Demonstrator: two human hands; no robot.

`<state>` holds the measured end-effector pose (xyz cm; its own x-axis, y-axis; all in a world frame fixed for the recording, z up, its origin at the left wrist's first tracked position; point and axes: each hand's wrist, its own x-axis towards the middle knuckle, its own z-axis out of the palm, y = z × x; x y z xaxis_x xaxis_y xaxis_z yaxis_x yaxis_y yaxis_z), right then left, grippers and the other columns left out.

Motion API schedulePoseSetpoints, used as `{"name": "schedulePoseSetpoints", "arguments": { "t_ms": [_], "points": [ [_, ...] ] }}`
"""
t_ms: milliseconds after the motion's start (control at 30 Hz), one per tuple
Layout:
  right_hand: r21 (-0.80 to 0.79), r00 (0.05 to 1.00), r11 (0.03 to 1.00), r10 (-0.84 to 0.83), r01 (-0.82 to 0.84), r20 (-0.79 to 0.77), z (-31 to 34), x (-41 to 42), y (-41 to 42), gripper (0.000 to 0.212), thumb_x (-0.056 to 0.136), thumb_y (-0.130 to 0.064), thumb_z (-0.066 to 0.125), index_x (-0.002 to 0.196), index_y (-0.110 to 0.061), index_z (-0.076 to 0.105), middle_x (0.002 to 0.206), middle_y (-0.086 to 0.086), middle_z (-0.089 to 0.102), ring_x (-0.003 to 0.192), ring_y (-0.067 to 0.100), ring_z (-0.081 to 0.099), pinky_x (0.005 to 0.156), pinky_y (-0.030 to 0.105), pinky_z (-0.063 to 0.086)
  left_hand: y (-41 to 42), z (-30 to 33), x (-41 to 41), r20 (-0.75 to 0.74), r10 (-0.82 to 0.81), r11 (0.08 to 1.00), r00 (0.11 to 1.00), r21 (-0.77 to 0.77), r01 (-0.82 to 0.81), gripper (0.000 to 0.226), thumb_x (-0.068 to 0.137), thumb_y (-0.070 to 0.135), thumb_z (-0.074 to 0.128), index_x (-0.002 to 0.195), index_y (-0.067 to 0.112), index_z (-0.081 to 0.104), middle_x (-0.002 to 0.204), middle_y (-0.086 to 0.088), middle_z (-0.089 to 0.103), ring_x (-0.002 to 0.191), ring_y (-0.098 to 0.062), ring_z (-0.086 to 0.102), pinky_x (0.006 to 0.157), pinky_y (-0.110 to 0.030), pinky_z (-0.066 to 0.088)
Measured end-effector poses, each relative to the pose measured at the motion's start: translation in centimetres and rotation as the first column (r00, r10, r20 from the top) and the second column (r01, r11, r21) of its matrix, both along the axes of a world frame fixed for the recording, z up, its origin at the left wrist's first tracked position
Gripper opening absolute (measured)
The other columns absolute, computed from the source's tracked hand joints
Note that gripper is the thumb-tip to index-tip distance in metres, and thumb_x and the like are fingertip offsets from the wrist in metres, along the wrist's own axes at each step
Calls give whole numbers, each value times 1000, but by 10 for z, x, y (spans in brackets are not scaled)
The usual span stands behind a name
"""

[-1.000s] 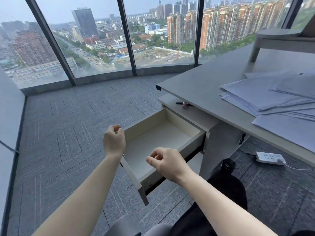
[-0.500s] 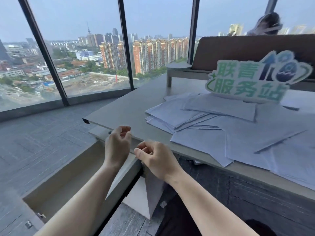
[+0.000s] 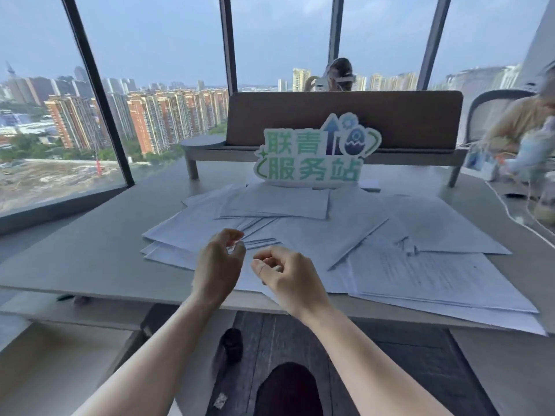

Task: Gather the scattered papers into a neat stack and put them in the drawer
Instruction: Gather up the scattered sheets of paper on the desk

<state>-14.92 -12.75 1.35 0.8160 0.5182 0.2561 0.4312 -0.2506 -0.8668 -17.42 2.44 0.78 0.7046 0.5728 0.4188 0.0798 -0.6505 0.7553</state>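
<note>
Papers (image 3: 345, 235) fanned in a messy overlapping heap, white and printed. Grey table (image 3: 90, 250), big windows (image 3: 168, 70), city outside. Left hand (image 3: 217, 265) and right hand (image 3: 289, 276) loosely curled, holding nothing.

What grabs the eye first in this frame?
The green-and-white cutout sign standing at the back middle of the desk, in front of a brown divider panel. Before it, white papers lie fanned and overlapping across the desktop, some hanging over the near edge. In the foreground the left hand and right hand hover loosely curled at that edge, holding nothing.
</note>
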Motion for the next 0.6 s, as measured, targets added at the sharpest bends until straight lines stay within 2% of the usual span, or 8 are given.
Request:
{"name": "schedulePoseSetpoints", "arguments": {
  "t_ms": [167, 300, 400, 500, 600],
  "points": [
    [-1, 996, 996, -90, 90, -16, 6, 24, -38, 19, 89, -42, 62, 95, -27, 70, 84, -9, 68, 80, 10, 66, 75, 32, 56, -36, 5, 26, 2, -74, 997, 997, 11, 74, 19, 91, 12, 56, 107, 16, 67, 98, 10, 63, 93, -5, 56, 78, -21, 38],
    [-22, 982, 982, -188, 188, 11, 9, 42, -71, 15, 90, -41, 63, 96, -29, 69, 83, -13, 67, 78, 5, 63, 75, 32, 56, -62, 5, 49, -24, -153, 988, 988, 11, 153, 20, 90, 12, 56, 107, 16, 66, 100, 7, 65, 94, -6, 57, 78, -21, 38],
    [-106, 963, 958, -259, 265, 67, 5, 58, -98, 20, 87, -42, 66, 103, -29, 68, 87, -17, 67, 81, 2, 62, 79, 34, 56, -79, 1, 66, -51, -210, 977, 976, 26, 211, 19, 88, 15, 58, 105, 20, 67, 103, 4, 69, 98, -11, 61, 77, -23, 40],
    [-317, 954, 901, -257, 295, 156, -1, 71, -128, 39, 85, -45, 67, 121, -33, 60, 114, -15, 65, 105, 8, 61, 88, 34, 52, -97, -6, 81, -119, -277, 958, 953, 35, 283, 21, 89, 21, 59, 107, 24, 66, 110, 2, 67, 105, -13, 62, 79, -25, 44],
    [-530, 963, 806, -189, 263, 189, -7, 82, -155, 59, 84, -46, 67, 138, -33, 48, 143, -12, 48, 130, 12, 45, 99, 35, 44, -116, -12, 90, -194, -347, 932, 918, 42, 361, 23, 90, 27, 59, 113, 27, 65, 118, 3, 63, 108, -14, 60, 79, -23, 41]
  ]
}}
